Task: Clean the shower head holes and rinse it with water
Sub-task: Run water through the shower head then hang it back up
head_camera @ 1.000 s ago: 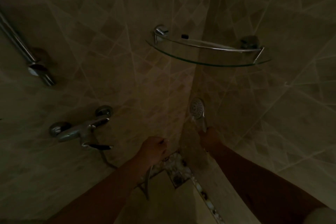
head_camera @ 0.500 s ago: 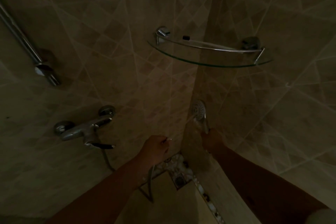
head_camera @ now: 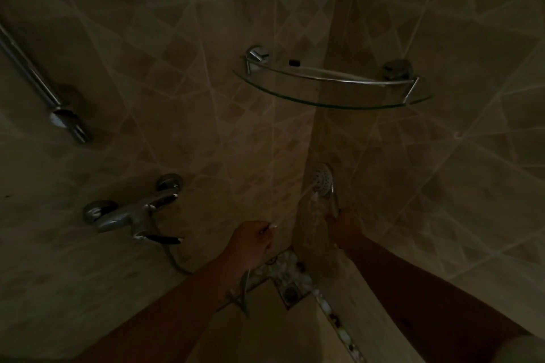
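The chrome shower head [head_camera: 323, 183] stands upright in the dark tiled corner, its holed face turned toward me and to the left. Thin streams of water [head_camera: 303, 200] spray from it down and leftward. My right hand [head_camera: 345, 225] grips its handle from below. My left hand [head_camera: 250, 242] hovers lower left of the head, fingers curled, pinching a small thin pale pick [head_camera: 272, 226] whose tip pokes out. The spray passes close by that hand. The hose [head_camera: 177, 265] runs from the mixer tap and passes under my left wrist.
A chrome mixer tap [head_camera: 132, 212] with a dark lever [head_camera: 165, 240] is fixed to the left wall. A slide rail [head_camera: 35, 76] runs at upper left. A glass corner shelf [head_camera: 333, 104] hangs above the head. A floor drain [head_camera: 292, 293] sits in the corner below.
Water now sprays visibly from the shower head. My right hand has turned the head slightly and lowered it a little. My left hand stays in place with the pick.
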